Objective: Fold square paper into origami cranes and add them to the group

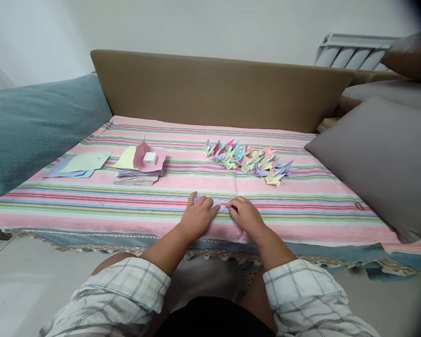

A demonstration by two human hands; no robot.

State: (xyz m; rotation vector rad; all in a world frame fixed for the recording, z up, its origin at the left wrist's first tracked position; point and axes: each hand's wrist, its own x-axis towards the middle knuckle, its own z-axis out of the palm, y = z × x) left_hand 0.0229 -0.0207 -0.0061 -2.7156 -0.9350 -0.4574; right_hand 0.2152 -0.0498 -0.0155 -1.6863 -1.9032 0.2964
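A small piece of folded lilac origami paper (223, 208) lies on the striped cloth in front of me, much of it hidden under my fingers. My left hand (198, 216) holds its left part down, with curled fingers on top and the thumb reaching right along the paper. At the paper's narrow right end, my right hand (244, 214) pinches with thumb and forefinger. Beyond my hands sits a cluster of folded paper cranes (247, 161) in many colours.
The striped cloth (182, 180) covers the sofa seat. A stack of paper squares (138, 177) carries a small white box (149, 159) on pink paper. Loose sheets (86, 162) lie farther left. A grey cushion (379, 164) leans at right, and a blue armrest (42, 131) stands at left.
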